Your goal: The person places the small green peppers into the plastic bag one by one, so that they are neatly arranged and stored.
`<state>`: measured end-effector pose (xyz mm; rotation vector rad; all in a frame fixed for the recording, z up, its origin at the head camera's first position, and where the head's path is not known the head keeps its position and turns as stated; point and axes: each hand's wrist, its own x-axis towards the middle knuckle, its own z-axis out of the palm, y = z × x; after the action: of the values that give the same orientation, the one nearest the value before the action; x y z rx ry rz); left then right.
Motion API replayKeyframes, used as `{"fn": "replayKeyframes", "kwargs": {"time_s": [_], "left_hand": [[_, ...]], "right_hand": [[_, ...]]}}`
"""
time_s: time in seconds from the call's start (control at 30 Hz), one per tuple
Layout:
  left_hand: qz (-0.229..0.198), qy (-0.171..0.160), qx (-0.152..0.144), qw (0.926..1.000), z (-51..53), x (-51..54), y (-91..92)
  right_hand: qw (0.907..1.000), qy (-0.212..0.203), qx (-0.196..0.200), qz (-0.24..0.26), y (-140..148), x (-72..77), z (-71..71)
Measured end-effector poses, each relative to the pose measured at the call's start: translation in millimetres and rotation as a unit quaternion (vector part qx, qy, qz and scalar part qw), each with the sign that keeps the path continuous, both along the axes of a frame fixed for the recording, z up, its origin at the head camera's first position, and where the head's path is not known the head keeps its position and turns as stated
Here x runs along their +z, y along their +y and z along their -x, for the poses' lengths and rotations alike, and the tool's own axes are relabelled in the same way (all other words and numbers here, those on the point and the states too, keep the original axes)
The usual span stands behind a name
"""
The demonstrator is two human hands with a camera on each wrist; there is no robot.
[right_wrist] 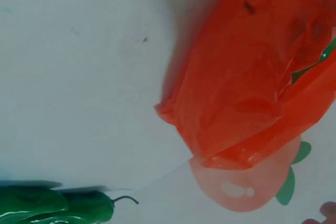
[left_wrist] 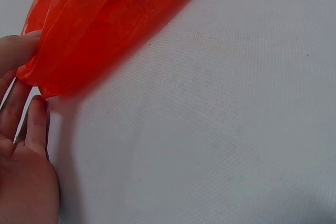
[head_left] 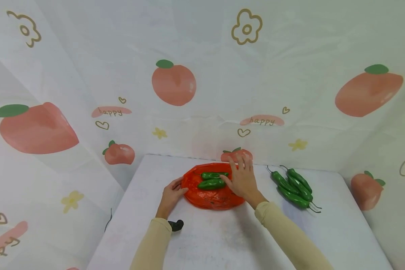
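Note:
A red plastic bag (head_left: 213,202) lies on the table with its mouth open upward. Two green chili peppers (head_left: 212,183) are visible inside it. At the bag's left edge, my left hand (head_left: 172,195) pinches the thin plastic, thumb on one side and fingers on the other; the left wrist view shows this fold of the bag (left_wrist: 79,56) up close. My right hand (head_left: 243,180) is over the bag's right side with fingers spread, its thumb near the peppers. The right wrist view shows the bag (right_wrist: 236,87) but not clearly the hand.
Several green chili peppers (head_left: 293,187) with thin dark stems lie in a pile on the white table (head_left: 216,240), right of the bag. Beside the left sleeve is a small dark object (head_left: 177,225), its kind unclear. A printed cloth wall (head_left: 209,131) stands behind the table.

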<state>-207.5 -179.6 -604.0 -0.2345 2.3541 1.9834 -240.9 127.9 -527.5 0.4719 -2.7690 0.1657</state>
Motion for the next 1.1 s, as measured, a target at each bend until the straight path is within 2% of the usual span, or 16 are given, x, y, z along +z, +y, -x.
{"fn": "replayKeyframes", "kwargs": {"time_s": [0.27, 0.4, 0.53, 0.6, 1.1], "left_hand": [[-0.014, 0.001, -0.004, 0.9999, 1.5, -2.9, -1.5], [-0.017, -0.010, -0.010, 0.9997, 0.3, 2.3, -0.9], [-0.014, -0.007, -0.012, 0.9998, 0.5, 0.4, -1.0], [-0.012, -0.004, -0.008, 0.9999, 2.0, -5.5, -1.6], [0.004, -0.006, -0.003, 1.0000, 0.7, -5.0, -1.0]], "right_hand": [[0.9958, -0.082, -0.035, 0.022, 10.8, -1.9, -5.2], [0.9921, -0.111, -0.050, 0.032, 16.8, -1.9, -7.3], [0.9912, -0.114, -0.057, 0.038, 24.9, -3.0, -9.8], [0.9910, -0.113, -0.062, 0.034, 28.9, -4.4, -11.1], [0.9870, -0.134, -0.086, 0.023, 47.4, -16.1, -19.4]]}}
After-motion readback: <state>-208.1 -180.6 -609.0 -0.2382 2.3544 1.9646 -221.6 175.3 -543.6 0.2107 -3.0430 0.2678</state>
